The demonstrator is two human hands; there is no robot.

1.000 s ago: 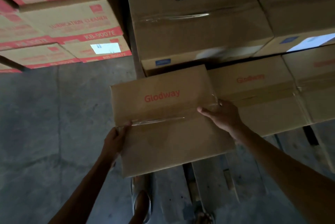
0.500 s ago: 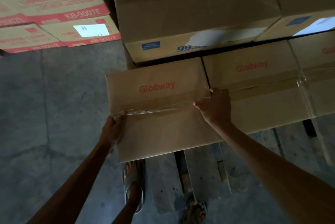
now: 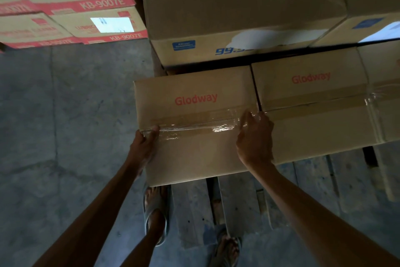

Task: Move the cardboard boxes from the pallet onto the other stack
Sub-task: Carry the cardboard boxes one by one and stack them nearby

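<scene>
Here, a brown cardboard box (image 3: 194,128) printed "Glodway" in red, held at both ends over the near edge of a wooden pallet (image 3: 238,206). Left hand (image 3: 144,147) clamped on the left end at the tape line, thumb lying across the top, other fingers wrapped round the side and out of sight. Right hand (image 3: 254,139) gripping the right end where that box meets its neighbour, fingers curled together down into the seam, tips hidden. Clear packing tape (image 3: 201,124) along the top seam, glinting near the right hand.

Just beside, touching on the right: a second Glodway box (image 3: 311,102), same red lettering, taped the same way, resting on the pallet. Behind both and a tier higher, a larger plain box (image 3: 238,13) with a small blue label on its front, wording too small to read, and blue digits "99." partly hidden by a torn white patch. Further right, another box (image 3: 372,28) with a blue label, unreadable.

Up left, well apart across the grey concrete floor (image 3: 65,115), a stack of red-banded boxes (image 3: 71,5) marked "LUBRICATION CLEANER" and "KB-9007E", one with a white sticker. Below, two feet in grey slide sandals (image 3: 155,212).
</scene>
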